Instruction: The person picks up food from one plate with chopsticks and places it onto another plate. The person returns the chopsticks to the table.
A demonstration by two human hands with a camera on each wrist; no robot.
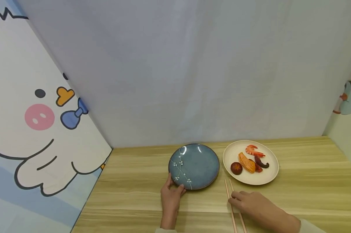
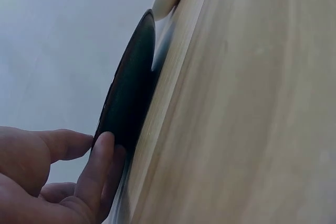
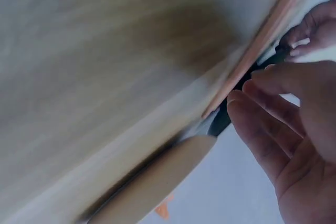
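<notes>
My left hand [image 1: 171, 195] holds the near left rim of a round blue plate [image 1: 197, 166] with a white blossom pattern. From the left wrist view, the thumb and fingers lie about the edge of the dark-looking plate [image 2: 128, 87]. Two pale pink chopsticks [image 1: 233, 216] lie side by side on the table, right of that plate. Over them is my right hand [image 1: 255, 207], its fingertips close to the sticks. In the right wrist view the loosely bent fingers [image 3: 257, 124] hold nothing, and a chopstick [image 3: 252, 51] lies just beyond the fingertips.
A cream plate [image 1: 228, 155] at the right bears a shrimp [image 1: 252, 150], a mushroom cap [image 1: 236, 168], an orange salmon-like piece [image 1: 246, 162] and a dark curled piece [image 1: 261, 162]. Behind the wooden table [image 1: 129, 194] hangs a pale curtain [image 1: 193, 71]. A cartoon-printed panel [image 1: 15, 84] stands left.
</notes>
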